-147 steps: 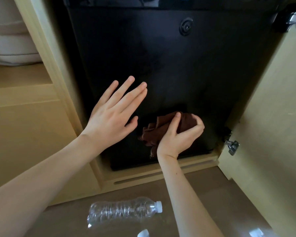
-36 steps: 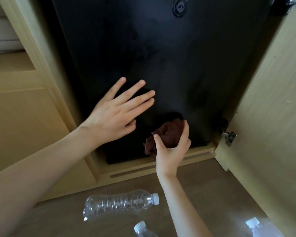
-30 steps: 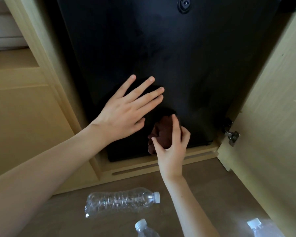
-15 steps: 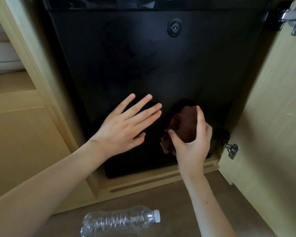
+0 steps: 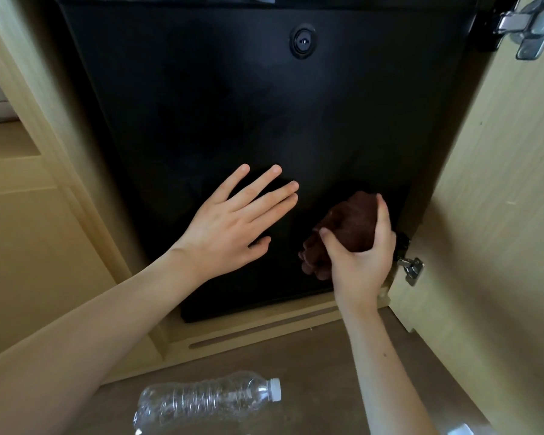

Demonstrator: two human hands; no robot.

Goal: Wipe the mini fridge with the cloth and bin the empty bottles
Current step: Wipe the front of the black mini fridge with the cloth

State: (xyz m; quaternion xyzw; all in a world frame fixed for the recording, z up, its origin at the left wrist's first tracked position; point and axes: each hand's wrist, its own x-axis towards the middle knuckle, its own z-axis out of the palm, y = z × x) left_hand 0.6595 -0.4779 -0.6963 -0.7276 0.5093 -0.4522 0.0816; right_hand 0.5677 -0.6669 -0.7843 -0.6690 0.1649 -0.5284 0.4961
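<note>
Now, step: wiping the fridge (image 5: 233, 114) door, low right corner.
Right hand (image 5: 360, 259): fingers clamped on the bunched cloth (image 5: 346, 233), pressed to the door.
Left hand (image 5: 230, 227): fingers apart, flat on the door, likely bracing it.
Doing it well: keep firm, even pressure with overlapping strokes; the edge by the hinge (image 5: 410, 270) probably needs a slower pass.
Materials: smooth matte black door; soft, crumpled brown cloth; pale wood-grain cabinet.
Bottle (image 5: 208, 400): clear, ribbed, white-capped, lying on the floor, not yet binned.
</note>
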